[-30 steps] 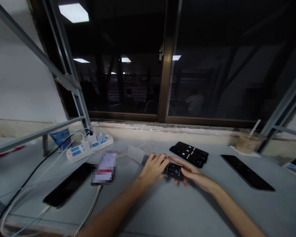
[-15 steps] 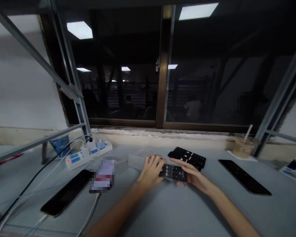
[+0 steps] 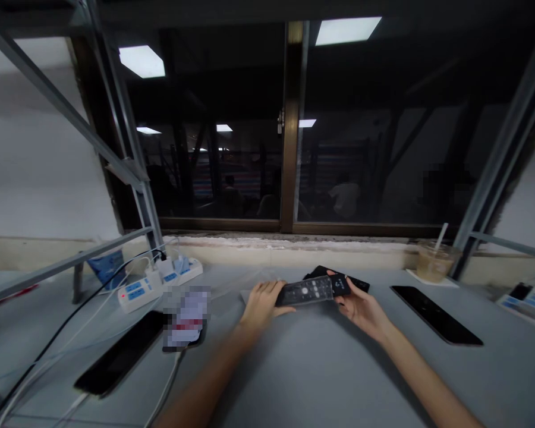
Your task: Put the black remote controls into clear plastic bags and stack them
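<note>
A black remote control (image 3: 304, 291) lies across between my two hands, just above the table. Clear plastic, apparently a sleeve (image 3: 323, 288), covers most of its length and leaves the right end bare. My left hand (image 3: 263, 303) grips the sleeved left end, fingers on top and thumb below. The bare right end sits in my right hand (image 3: 360, 306), its fingers closed around the edges. Behind that hand, other black remote controls (image 3: 360, 284) lie on the table, partly hidden. Thin clear plastic (image 3: 245, 295) shows beside my left hand.
On the left are a white power strip (image 3: 138, 292) with cables, a black phone (image 3: 122, 351) and a second phone (image 3: 188, 321) with a blurred screen. A black phone (image 3: 434, 315) and an iced drink cup (image 3: 434, 261) stand right. Metal frame posts (image 3: 149, 214) flank the window.
The remote control has been raised and tilted, its right end higher. My right hand has closed around that end, and the plastic now covers less of it. The view shifted slightly.
</note>
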Demonstrator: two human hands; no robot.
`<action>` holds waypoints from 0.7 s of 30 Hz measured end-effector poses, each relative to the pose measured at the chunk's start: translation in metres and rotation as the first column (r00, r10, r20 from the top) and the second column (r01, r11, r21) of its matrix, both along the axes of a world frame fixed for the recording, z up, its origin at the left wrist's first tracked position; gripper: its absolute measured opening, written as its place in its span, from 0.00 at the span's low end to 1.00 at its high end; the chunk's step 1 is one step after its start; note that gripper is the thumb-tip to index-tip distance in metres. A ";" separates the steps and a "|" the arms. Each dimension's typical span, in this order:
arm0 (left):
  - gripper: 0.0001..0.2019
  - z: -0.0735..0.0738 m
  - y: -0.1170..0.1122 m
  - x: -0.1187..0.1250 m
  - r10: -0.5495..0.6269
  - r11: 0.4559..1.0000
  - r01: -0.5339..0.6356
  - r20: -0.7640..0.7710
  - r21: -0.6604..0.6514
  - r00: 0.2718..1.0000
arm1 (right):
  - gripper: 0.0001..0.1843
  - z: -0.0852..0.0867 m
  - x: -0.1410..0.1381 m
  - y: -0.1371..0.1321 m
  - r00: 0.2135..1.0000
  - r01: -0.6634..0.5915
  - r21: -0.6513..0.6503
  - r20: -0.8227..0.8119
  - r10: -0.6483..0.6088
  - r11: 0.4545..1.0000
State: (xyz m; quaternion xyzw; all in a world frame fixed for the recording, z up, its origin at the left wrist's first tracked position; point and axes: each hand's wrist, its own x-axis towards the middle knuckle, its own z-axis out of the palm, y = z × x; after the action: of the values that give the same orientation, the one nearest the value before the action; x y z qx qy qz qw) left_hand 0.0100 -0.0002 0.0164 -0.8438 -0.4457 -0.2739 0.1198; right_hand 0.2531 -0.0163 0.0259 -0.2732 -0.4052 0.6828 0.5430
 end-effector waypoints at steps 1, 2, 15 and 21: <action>0.25 -0.001 0.001 0.000 0.005 1.000 -0.005 -0.006 0.007 1.000 | 0.17 0.000 0.000 0.000 1.000 -0.017 -0.004 -0.001 0.017 1.000; 0.24 -0.001 0.001 0.000 0.010 1.000 -0.010 -0.012 0.013 1.000 | 0.18 -0.001 0.001 -0.001 1.000 -0.030 -0.003 0.004 0.030 1.000; 0.22 0.002 -0.006 0.003 -0.029 0.995 0.046 -0.179 0.091 0.983 | 0.27 -0.015 -0.006 -0.001 0.886 -0.120 0.127 0.462 0.049 0.985; 0.25 0.003 -0.013 0.010 -0.037 0.993 0.068 -0.283 0.100 0.958 | 0.25 -0.020 -0.009 0.000 0.781 -0.117 0.202 0.623 -0.036 0.972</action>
State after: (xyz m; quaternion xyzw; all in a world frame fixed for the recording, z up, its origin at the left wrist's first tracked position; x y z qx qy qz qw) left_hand 0.0202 -0.0134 0.0194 -0.8779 -0.3858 -0.1786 0.2202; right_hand 0.2443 -0.0166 0.0062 -0.4098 -0.6434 0.5145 0.3918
